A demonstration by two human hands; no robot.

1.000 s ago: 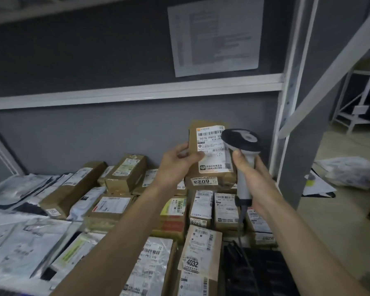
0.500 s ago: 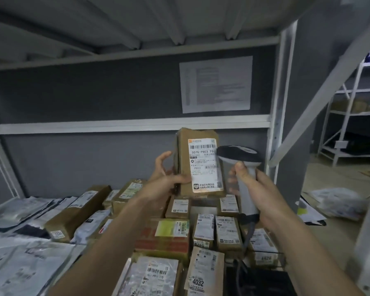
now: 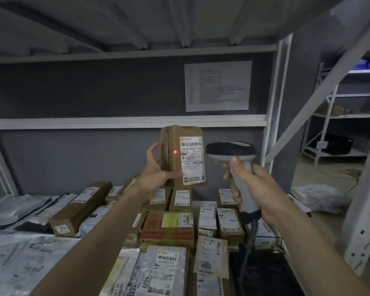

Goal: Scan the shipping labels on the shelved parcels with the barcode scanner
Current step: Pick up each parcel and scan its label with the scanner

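The left hand (image 3: 153, 174) gripped a small brown parcel (image 3: 179, 154) upright above the shelf's pile of parcels (image 3: 169, 227), label (image 3: 192, 160) facing us. The right hand (image 3: 252, 189) was wrapped round the barcode scanner (image 3: 233, 154) just beside it, and a red dot (image 3: 175, 152) sat on the cardboard left of the label.

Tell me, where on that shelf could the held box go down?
Barely anywhere. Boxes and mailer bags crowd the shelf. The only bare patch I see is a strip behind the back boxes, along the grey wall. The left hand holds the box.
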